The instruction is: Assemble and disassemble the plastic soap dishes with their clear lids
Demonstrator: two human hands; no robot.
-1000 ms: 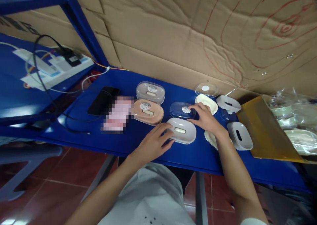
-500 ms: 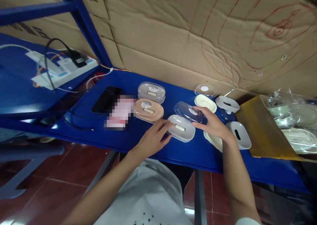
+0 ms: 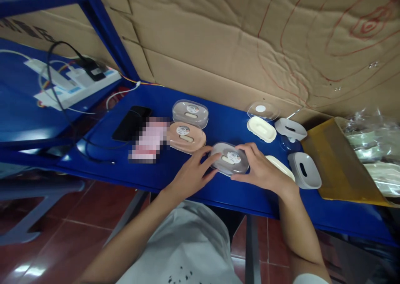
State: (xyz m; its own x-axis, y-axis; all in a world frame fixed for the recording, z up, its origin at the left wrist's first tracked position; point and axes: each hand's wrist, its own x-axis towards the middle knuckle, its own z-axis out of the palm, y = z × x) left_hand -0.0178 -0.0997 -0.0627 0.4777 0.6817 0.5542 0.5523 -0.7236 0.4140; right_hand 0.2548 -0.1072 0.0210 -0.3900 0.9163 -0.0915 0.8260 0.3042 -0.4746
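A grey oval box point(image 3: 222, 167) lies on the blue table with a clear lid point(image 3: 242, 164) over it; the lid bears a round label. My left hand point(image 3: 195, 170) grips the box's left end between thumb and fingers. At the right end, my right hand point(image 3: 258, 167) has thumb and fingers round the lid's edge. Behind to the left sit a peach box point(image 3: 196, 141) and another grey box point(image 3: 200, 116), both under labelled clear lids. Whether the middle lid is fully seated cannot be made out.
Cream trays point(image 3: 261, 129), grey shells point(image 3: 304, 170) and a loose clear lid point(image 3: 264, 110) lie right. Beyond is an open carton point(image 3: 331, 167) of bagged parts. A black phone point(image 3: 131, 123), cables and a power strip point(image 3: 78, 90) are left; cardboard point(image 3: 200, 38) stands behind.
My right hand has moved left and down with the clear lid, which now covers the grey box. My left hand has stayed at the box's left end.
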